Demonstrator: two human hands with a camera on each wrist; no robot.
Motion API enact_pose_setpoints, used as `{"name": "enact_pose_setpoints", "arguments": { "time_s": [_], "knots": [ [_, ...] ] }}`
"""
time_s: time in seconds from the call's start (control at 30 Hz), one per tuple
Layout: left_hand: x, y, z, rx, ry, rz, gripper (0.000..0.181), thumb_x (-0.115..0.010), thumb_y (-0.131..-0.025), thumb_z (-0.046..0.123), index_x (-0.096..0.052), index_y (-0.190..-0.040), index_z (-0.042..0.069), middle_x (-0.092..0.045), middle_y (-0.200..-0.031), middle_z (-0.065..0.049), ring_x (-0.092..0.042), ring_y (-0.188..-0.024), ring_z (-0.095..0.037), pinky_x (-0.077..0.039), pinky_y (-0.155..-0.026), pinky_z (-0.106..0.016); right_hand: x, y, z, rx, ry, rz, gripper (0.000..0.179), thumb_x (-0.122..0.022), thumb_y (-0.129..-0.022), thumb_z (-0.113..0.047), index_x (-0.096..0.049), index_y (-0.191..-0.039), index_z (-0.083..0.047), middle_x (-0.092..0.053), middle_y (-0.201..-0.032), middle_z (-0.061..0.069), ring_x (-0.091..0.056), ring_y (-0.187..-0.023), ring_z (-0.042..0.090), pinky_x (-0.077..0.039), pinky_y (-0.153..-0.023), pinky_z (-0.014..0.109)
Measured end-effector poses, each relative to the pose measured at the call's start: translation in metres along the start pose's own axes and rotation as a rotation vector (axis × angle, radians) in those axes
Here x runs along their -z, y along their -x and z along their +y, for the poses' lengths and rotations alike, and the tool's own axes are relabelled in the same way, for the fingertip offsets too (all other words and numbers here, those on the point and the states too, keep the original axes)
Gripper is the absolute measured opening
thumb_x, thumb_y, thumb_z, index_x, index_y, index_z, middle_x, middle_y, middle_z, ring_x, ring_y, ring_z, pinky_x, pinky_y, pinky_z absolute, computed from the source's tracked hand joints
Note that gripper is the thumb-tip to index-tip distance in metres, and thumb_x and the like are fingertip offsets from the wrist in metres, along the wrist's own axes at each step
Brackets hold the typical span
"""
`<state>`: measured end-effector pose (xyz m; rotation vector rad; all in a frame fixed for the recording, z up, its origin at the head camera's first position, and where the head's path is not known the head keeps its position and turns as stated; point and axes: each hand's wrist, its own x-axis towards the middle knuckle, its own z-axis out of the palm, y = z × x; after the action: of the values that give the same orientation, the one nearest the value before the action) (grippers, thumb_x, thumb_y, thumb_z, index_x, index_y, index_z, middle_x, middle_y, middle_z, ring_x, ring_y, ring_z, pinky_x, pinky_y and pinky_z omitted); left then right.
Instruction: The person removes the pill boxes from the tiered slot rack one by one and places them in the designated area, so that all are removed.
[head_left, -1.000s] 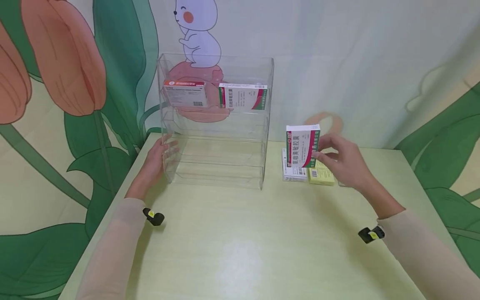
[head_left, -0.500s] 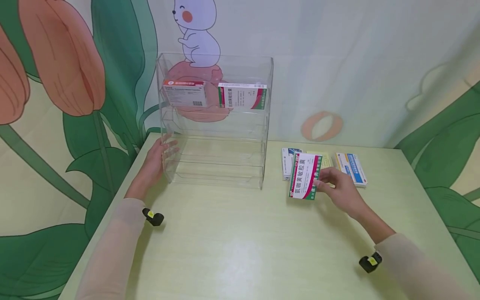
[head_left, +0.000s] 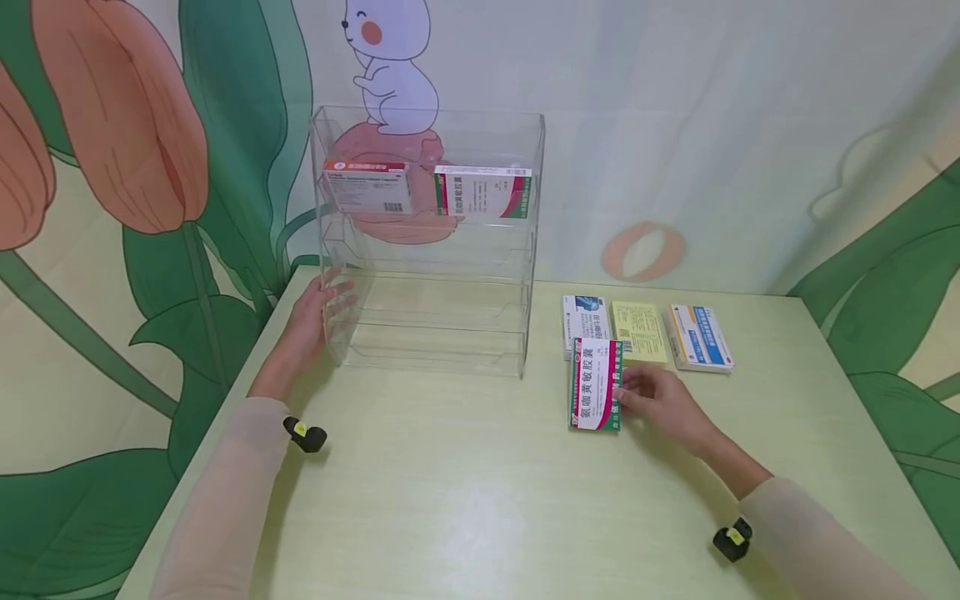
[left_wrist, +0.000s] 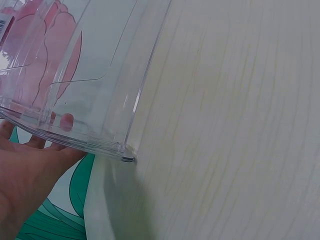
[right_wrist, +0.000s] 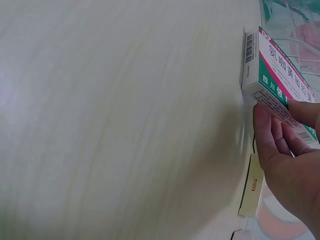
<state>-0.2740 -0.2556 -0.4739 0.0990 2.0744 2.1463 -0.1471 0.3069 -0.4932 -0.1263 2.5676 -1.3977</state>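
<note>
My right hand (head_left: 663,408) pinches a white, green and magenta medicine box (head_left: 594,385) by its right edge, thumb on the printed face. The right wrist view shows this medicine box (right_wrist: 280,75) tilted, with the fingers (right_wrist: 265,130) under its near side. In the head view it overlaps the lower end of a blue-and-white box (head_left: 583,315). My left hand (head_left: 303,329) lies along the left side of a clear acrylic rack (head_left: 438,358), fingers fairly straight against the panel. Through the plastic a fingertip (left_wrist: 66,122) shows in the left wrist view.
On the rack's top tier sit a red-and-white box (head_left: 369,190) and a green-and-magenta box (head_left: 482,193). A yellow box (head_left: 639,329) and a blue-and-orange box (head_left: 701,337) lie at the table's back right. A printed curtain (head_left: 675,125) hangs behind the table (head_left: 450,483).
My right hand has brought the medicine box down and toward me, uncovering the yellow and blue-and-orange boxes behind. The left hand stays at the rack's side.
</note>
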Motion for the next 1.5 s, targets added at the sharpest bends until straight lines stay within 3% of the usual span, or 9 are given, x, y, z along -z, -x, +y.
{"name": "enact_pose_setpoints", "arguments": {
  "time_s": [0.17, 0.5, 0.77, 1.5],
  "knots": [
    [0.001, -0.001, -0.001, -0.003, -0.006, 0.002, 0.057, -0.029, -0.116, 0.032, -0.018, -0.171, 0.023, -0.026, -0.171, -0.019, -0.031, -0.157, -0.035, -0.024, -0.127, -0.057, -0.004, 0.002, -0.002, -0.058, -0.004, -0.027, 0.041, -0.069, -0.105, -0.021, -0.060, -0.134, 0.006, -0.069, -0.118, 0.017, -0.068, -0.104, 0.027, -0.059, -0.086, 0.026],
    [0.002, -0.001, -0.003, -0.002, -0.003, -0.006, 0.055, -0.028, -0.116, 0.034, -0.019, -0.171, 0.028, -0.025, -0.172, -0.018, -0.030, -0.157, -0.036, -0.024, -0.127, -0.058, -0.012, 0.006, -0.008, -0.145, 0.048, -0.005, 0.040, -0.068, -0.105, -0.019, -0.062, -0.135, 0.007, -0.070, -0.120, 0.017, -0.069, -0.101, 0.025, -0.062, -0.085, 0.032],
    [0.005, -0.003, -0.007, 0.006, 0.004, -0.011, 0.056, -0.027, -0.117, 0.033, -0.017, -0.171, 0.025, -0.024, -0.173, -0.018, -0.029, -0.158, -0.035, -0.023, -0.127, -0.058, -0.016, 0.007, -0.020, -0.212, 0.131, -0.006, 0.035, -0.069, -0.104, -0.017, -0.066, -0.130, 0.006, -0.073, -0.114, 0.016, -0.067, -0.095, 0.024, -0.061, -0.082, 0.033],
    [0.003, -0.001, -0.002, -0.006, 0.001, -0.014, 0.057, -0.030, -0.116, 0.032, -0.017, -0.171, 0.023, -0.025, -0.172, -0.018, -0.029, -0.158, -0.035, -0.023, -0.126, -0.059, -0.011, 0.001, -0.031, -0.255, 0.126, -0.077, 0.035, -0.071, -0.103, -0.015, -0.066, -0.126, 0.010, -0.072, -0.108, 0.016, -0.068, -0.089, 0.024, -0.063, -0.081, 0.037]
  ]
}}
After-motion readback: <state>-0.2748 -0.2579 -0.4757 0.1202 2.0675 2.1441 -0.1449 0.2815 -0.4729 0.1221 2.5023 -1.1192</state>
